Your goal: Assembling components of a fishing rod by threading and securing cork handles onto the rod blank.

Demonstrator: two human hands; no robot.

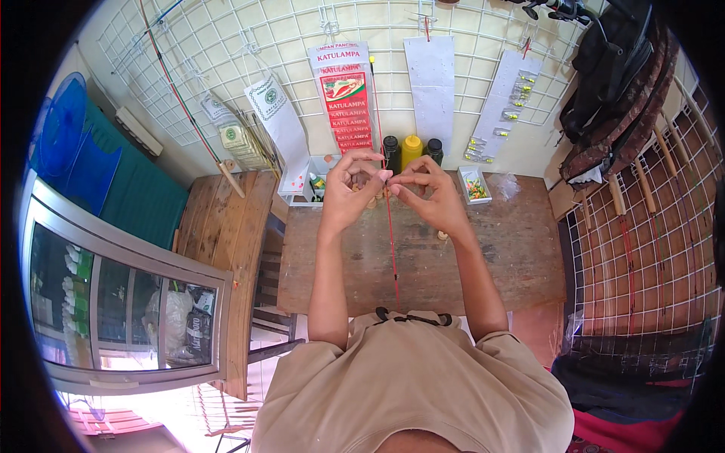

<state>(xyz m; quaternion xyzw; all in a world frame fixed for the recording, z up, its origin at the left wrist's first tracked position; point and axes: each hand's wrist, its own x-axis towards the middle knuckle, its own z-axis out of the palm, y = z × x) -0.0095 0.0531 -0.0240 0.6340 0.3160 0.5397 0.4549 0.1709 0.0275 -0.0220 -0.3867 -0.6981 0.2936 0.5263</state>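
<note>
Red and glossy, the slim rod stands lengthwise before me, its lower end towards my chest and its upper part running past the fingers towards the wall. I'd judge it light and springy, stiff along its length but quick to bend sideways, a little slick, and easiest to snap where it is thinnest. Fingertips suit it better than a fist; I'd take hold near the dark bands, where the surface may grip better, and leave the thin end unloaded.

My left hand pinches it between thumb and fingers. My right hand is pinched on it too, just beside the left, its other fingers loosely curled. Whether some fine piece also lies between the tips is too small to tell.

Under my hands is the worn wooden table. Towards its far edge stand a yellow bottle between two dark ones, with a white tray to the left and a white box of small bright pieces to the right. Beyond them, a white wire grid covers the wall.
</note>
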